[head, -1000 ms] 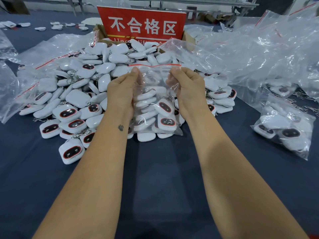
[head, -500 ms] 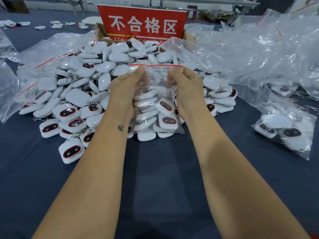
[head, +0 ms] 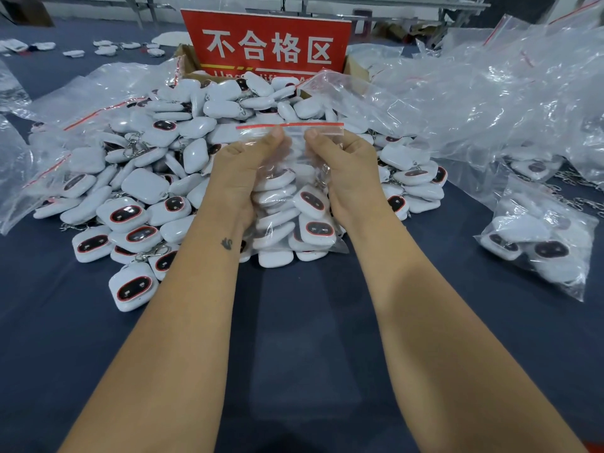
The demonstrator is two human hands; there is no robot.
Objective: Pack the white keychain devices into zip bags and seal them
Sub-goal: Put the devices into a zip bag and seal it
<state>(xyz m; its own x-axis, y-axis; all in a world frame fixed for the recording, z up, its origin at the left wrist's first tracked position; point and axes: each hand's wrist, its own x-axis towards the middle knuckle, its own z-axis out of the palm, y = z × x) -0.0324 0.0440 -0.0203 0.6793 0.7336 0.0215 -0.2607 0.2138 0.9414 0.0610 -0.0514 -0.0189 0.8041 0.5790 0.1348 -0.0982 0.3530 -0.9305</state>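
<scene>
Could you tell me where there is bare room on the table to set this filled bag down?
The dark cloth between the forearms, just short of the device pile, is bare, and so is the strip between that pile and the packed bag on the right. Behind, devices and empty bags crowd everything.

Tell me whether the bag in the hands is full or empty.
Full: white keychain devices stack inside the zip bag, which the left hand and right hand pinch near its red strip.
</scene>
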